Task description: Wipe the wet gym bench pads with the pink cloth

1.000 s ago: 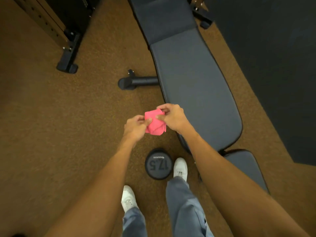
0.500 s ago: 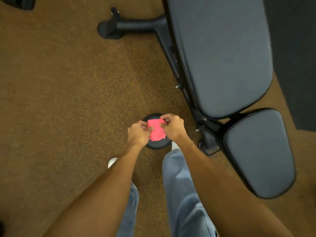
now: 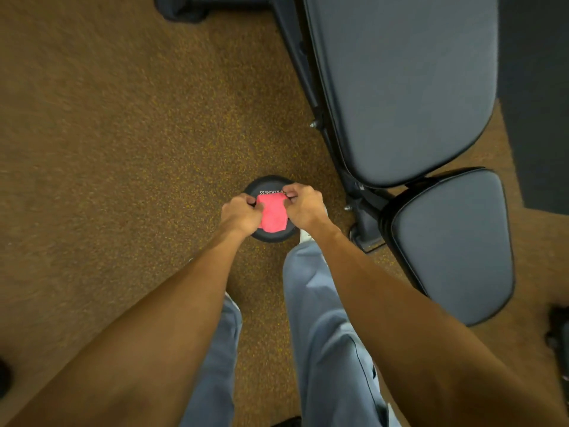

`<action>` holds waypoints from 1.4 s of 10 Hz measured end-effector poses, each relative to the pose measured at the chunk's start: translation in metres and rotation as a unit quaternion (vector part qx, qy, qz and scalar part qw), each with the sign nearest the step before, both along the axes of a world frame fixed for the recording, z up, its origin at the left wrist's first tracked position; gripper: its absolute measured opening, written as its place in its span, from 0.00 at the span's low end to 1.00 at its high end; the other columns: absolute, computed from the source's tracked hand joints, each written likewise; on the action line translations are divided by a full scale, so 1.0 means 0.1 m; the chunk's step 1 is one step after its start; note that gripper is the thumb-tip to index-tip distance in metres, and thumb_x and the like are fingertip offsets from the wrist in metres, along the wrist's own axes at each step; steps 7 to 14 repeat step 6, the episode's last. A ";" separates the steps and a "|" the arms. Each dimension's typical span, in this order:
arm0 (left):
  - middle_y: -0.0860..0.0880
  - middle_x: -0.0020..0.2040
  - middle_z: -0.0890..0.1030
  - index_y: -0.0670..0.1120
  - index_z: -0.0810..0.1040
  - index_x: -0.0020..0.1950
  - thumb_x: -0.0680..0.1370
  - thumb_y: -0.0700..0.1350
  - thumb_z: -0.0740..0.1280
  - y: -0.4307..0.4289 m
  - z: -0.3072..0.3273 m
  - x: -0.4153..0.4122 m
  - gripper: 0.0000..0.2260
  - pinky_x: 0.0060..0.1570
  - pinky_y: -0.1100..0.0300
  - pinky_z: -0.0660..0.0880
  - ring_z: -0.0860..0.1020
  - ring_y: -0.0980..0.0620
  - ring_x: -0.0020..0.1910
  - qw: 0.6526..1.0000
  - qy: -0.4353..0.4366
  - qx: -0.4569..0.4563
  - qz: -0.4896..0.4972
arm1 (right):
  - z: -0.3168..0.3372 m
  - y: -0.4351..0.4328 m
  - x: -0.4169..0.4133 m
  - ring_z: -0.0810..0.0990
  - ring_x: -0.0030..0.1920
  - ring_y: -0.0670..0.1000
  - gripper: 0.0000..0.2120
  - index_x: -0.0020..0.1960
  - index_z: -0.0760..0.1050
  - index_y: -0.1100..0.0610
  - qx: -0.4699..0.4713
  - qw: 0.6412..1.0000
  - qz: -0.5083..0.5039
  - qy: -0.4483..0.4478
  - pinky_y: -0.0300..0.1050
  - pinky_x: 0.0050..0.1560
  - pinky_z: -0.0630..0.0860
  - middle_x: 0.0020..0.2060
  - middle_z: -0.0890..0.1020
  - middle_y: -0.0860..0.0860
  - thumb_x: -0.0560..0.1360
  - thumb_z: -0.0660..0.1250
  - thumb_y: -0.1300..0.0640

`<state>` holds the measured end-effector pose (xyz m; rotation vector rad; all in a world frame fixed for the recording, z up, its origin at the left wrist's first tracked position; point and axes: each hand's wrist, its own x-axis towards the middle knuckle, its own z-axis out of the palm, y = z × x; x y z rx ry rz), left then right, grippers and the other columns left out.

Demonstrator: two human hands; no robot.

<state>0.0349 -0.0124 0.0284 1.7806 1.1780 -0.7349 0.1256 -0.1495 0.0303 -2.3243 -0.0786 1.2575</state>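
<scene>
The left hand [image 3: 241, 215] and right hand [image 3: 304, 208] each pinch an upper corner of the pink cloth [image 3: 272, 217], held between them. The back pad [image 3: 400, 87] and seat pad [image 3: 449, 245] lie right of the fingers, their long axis running forward; the right hand is nearer

Blue-grey trousers [image 3: 323, 318], white shoe [image 3: 304, 238]

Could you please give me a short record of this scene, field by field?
cloth: pink cloth, bunched, held by both grips
left grip: pinches cloth's left edge
right grip: pinches cloth's right edge
pads: back pad and seat pad to the right, cloth not on them
below cloth: round black weight on the floor
wetness: cannot tell
</scene>
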 end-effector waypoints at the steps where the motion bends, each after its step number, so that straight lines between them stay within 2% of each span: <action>1: 0.45 0.63 0.85 0.48 0.83 0.64 0.83 0.51 0.69 0.13 0.40 0.18 0.12 0.66 0.57 0.73 0.80 0.43 0.66 1.000 -0.004 -0.008 -0.009 | 0.36 0.11 0.14 0.83 0.65 0.54 0.18 0.71 0.80 0.61 0.016 1.000 0.010 -0.005 0.40 0.70 0.74 0.64 0.84 0.56 0.82 0.67 0.66; 3: 0.46 0.63 0.84 0.49 0.83 0.63 0.84 0.52 0.68 0.53 1.64 0.77 0.12 0.68 0.56 0.74 0.79 0.43 0.67 0.999 -0.037 0.014 0.002 | 1.45 0.49 0.67 0.83 0.64 0.54 0.17 0.70 0.81 0.60 0.064 0.998 0.008 -0.027 0.37 0.66 0.73 0.62 0.85 0.55 0.82 0.67 0.65; 4: 0.46 0.64 0.84 0.49 0.84 0.63 0.84 0.51 0.67 0.75 2.26 1.07 0.11 0.68 0.57 0.73 0.79 0.44 0.67 0.997 -0.056 0.043 0.006 | 2.00 0.71 1.03 0.84 0.64 0.55 0.16 0.69 0.81 0.60 0.093 0.994 0.013 -0.046 0.39 0.69 0.72 0.61 0.86 0.56 0.82 0.67 0.64; 6: 0.46 0.66 0.83 0.48 0.82 0.68 0.85 0.51 0.66 1.19 3.82 1.72 0.14 0.70 0.55 0.74 0.78 0.44 0.69 0.979 -0.150 0.131 0.042 | 3.42 1.17 1.93 0.82 0.66 0.56 0.18 0.72 0.79 0.59 0.178 0.973 0.054 -0.135 0.40 0.69 0.72 0.64 0.84 0.55 0.83 0.67 0.61; 14: 0.46 0.66 0.83 0.48 0.82 0.68 0.85 0.51 0.66 1.19 3.82 1.72 0.14 0.70 0.55 0.74 0.78 0.44 0.69 0.979 -0.150 0.131 0.042 | 3.42 1.17 1.93 0.82 0.66 0.56 0.18 0.72 0.79 0.59 0.178 0.973 0.054 -0.135 0.40 0.69 0.72 0.64 0.84 0.55 0.83 0.67 0.61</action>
